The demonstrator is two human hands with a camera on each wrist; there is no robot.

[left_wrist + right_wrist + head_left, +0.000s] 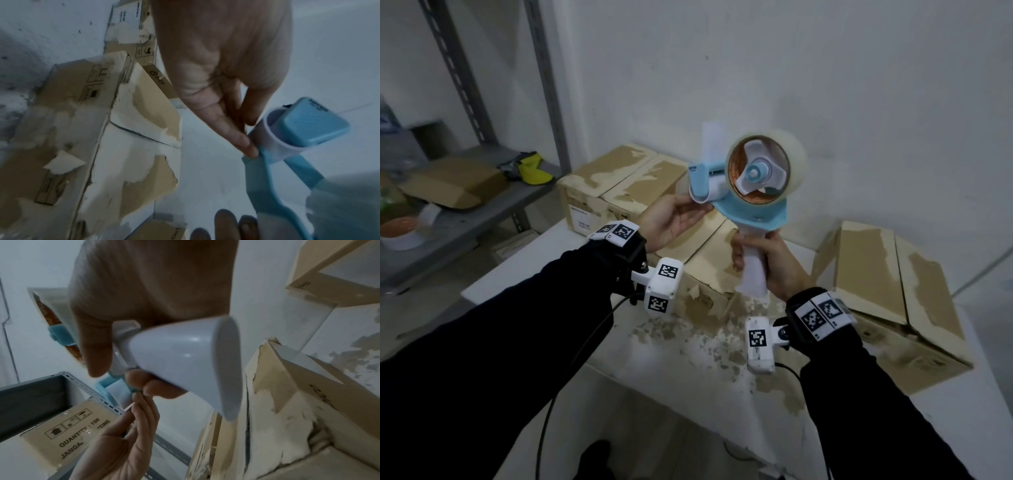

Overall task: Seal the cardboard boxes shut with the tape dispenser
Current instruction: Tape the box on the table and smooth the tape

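I hold a blue and white tape dispenser (pixel 751 181) with a clear tape roll up in front of the wall. My right hand (pixel 756 260) grips its white handle (pixel 185 363) from below. My left hand (pixel 698 207) reaches in palm up, and its straight fingertips (pixel 249 149) touch the blue frame by the white roller (pixel 275 142). Three worn cardboard boxes lie on the white table (pixel 688 370): one at the far left (pixel 619 185), one under my hands (pixel 709 263), one at the right (pixel 887 301). Their flaps lie down and their paper skin is torn.
A grey metal shelf (pixel 465 219) stands at the left with cardboard pieces (pixel 455 185), a yellow item (pixel 532 169) and a tape roll (pixel 400 229). Torn paper flecks cover the table's middle. A white wall rises right behind the boxes. Cables hang from my wrists.
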